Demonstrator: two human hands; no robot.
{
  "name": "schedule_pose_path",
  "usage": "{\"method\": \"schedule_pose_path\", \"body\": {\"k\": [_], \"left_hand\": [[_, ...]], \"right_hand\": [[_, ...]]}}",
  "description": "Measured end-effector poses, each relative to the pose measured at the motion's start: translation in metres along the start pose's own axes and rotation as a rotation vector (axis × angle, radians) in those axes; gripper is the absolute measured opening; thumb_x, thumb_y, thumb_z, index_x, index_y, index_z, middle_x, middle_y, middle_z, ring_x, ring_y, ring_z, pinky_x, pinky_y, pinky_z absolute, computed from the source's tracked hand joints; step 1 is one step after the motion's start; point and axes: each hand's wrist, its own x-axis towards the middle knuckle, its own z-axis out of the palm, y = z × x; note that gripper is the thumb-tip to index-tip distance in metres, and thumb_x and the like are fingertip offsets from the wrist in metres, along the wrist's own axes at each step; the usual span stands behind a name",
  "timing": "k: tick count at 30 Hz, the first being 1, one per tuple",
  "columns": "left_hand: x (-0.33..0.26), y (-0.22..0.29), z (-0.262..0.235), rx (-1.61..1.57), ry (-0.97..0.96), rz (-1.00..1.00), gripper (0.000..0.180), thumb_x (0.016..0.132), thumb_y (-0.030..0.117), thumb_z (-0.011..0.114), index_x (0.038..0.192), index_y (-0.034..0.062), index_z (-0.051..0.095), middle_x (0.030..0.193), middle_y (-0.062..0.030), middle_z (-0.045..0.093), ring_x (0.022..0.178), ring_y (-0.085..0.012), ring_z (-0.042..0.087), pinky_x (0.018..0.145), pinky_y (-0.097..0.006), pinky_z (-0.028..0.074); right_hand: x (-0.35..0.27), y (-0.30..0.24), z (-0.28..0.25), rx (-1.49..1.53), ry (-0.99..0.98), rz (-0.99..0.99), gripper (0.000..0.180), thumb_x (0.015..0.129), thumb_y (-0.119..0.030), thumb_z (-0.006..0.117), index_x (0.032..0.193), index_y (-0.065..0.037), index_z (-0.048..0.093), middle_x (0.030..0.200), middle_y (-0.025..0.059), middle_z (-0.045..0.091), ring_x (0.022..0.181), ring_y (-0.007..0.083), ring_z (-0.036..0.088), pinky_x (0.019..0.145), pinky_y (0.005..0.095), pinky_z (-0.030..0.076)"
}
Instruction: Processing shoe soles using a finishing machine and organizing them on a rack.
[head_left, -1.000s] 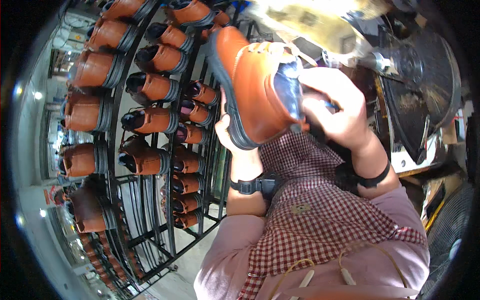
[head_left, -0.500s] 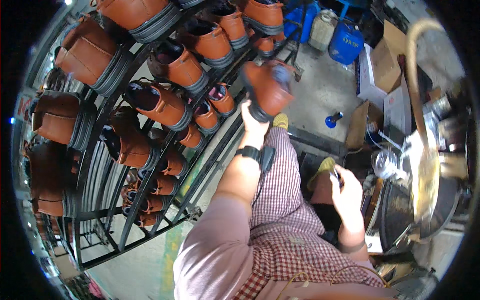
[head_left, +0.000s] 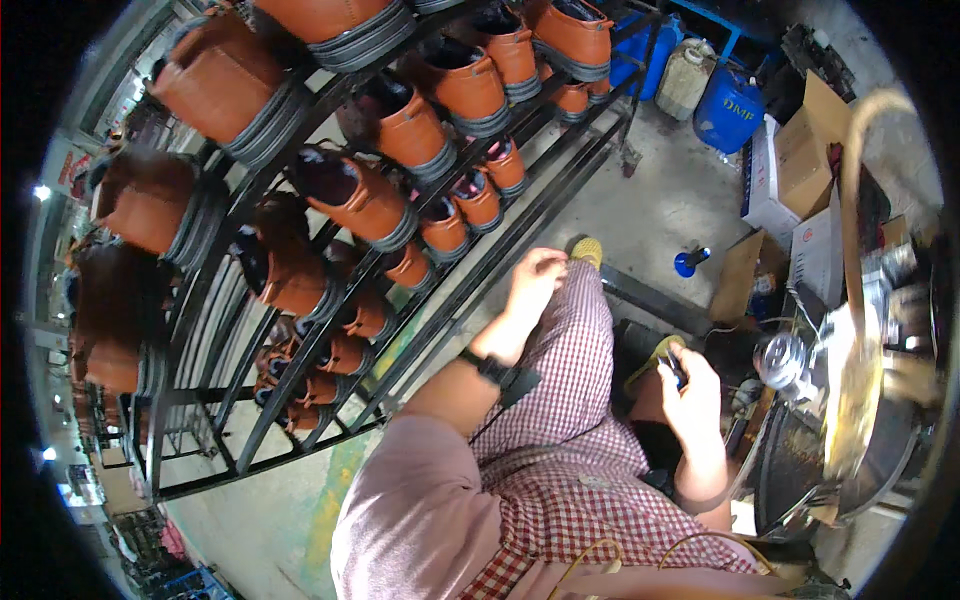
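My left hand [head_left: 532, 290] is held over my left knee, between my leg and the rack, fingers curled in towards the thumb; I see nothing in them. A dark band with a box-like piece circles that wrist. Over my right leg, my right hand [head_left: 692, 395] grips a small dark object [head_left: 677, 372], mostly hidden by the fingers, its kind unclear. To the left stands a black metal rack [head_left: 215, 345] with slanted shelves. Brown leather boots [head_left: 352, 198] with dark ribbed soles fill its rows; a boot [head_left: 505, 166] in a lower row is nearest my left hand.
At the right a machine has a curved tan hose [head_left: 855, 190] and a yellowish, blurred part [head_left: 850, 400]. Cardboard boxes [head_left: 806, 150], a blue drum [head_left: 730, 110] and a whitish jug [head_left: 686, 80] stand behind. A small blue-based object [head_left: 688, 262] stands on the floor.
The boot has left my left hand, and a further boot shows in the rack's lower row. That hand has come back towards my knee. My right hand keeps its grip; the view has shifted.
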Motion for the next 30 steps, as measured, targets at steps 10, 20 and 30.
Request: {"method": "schedule_pose_path", "body": {"k": [10,20,30], "left_hand": [[-0.156,0.241,-0.183,1.718,0.910,0.953,0.033,0.082,0.028,0.069,0.065,0.0037,0.056,0.061,-0.0159,0.058,0.066,-0.0385,0.057,0.068,-0.046,0.047],[-0.263,0.135,0.082,1.372,-0.590,1.188,0.023,0.071,0.027,0.073,0.059,0.0137,0.058,0.060,-0.0021,0.057,0.060,-0.0222,0.059,0.057,-0.039,0.045],[-0.214,0.052,0.075,-0.749,-0.279,-0.429,0.065,0.089,0.039,0.048,0.142,0.0044,0.037,0.139,-0.0171,0.046,0.123,-0.0314,0.048,0.106,-0.045,0.034]], "right_hand": [[-0.042,-0.051,-0.009,0.381,-0.198,-0.198,0.032,0.078,0.011,0.051,0.107,0.001,0.063,0.093,0.0169,0.064,0.086,0.0271,0.064,0.081,0.0315,0.050],[-0.076,-0.071,-0.029,0.784,-0.282,0.210,0.034,0.089,-0.030,0.066,0.076,0.002,0.060,0.066,0.0021,0.059,0.062,0.0079,0.054,0.058,0.0259,0.045],[-0.090,-0.008,-0.045,1.438,-0.068,0.584,0.024,0.077,-0.008,0.067,0.098,-0.007,0.055,0.071,-0.0013,0.055,0.053,0.0058,0.051,0.040,0.0188,0.033]]}}
